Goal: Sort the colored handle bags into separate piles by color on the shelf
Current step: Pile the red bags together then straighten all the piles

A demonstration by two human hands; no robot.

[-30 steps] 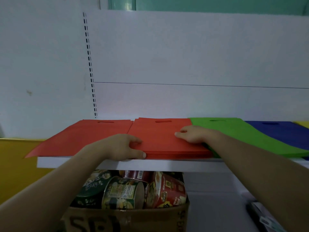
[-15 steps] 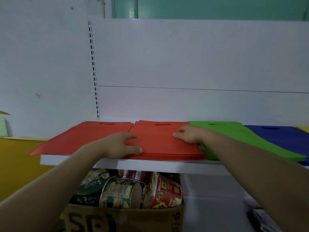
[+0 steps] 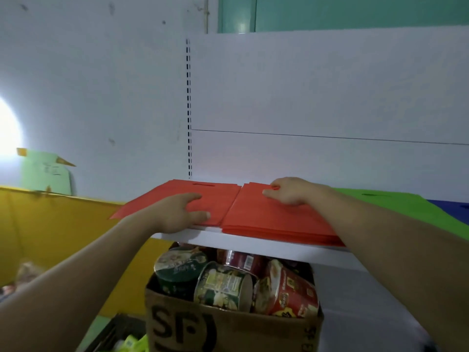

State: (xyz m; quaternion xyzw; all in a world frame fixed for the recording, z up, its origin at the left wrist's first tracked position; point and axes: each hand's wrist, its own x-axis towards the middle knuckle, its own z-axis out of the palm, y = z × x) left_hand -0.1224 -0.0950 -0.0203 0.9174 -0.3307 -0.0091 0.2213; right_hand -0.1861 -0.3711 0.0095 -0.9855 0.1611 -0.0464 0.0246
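Observation:
Two piles of red handle bags lie side by side on the white shelf (image 3: 253, 241). My left hand (image 3: 182, 212) rests flat on the left red pile (image 3: 162, 199), fingers spread toward the gap between the piles. My right hand (image 3: 289, 191) lies on the far end of the thicker right red pile (image 3: 269, 217), fingertips by its handle slot. A green bag pile (image 3: 396, 207) lies right of the red ones, partly hidden by my right forearm. A blue pile (image 3: 454, 208) shows at the right edge.
A cardboard box (image 3: 228, 329) of instant-noodle cups stands under the shelf. A yellow panel (image 3: 63, 229) is at the left with a pale green carton (image 3: 45, 174) on it. The white back wall rises behind the shelf.
My left hand slid off the right red pile onto the left one. My right hand moved farther back along the right red pile. The camera turned left.

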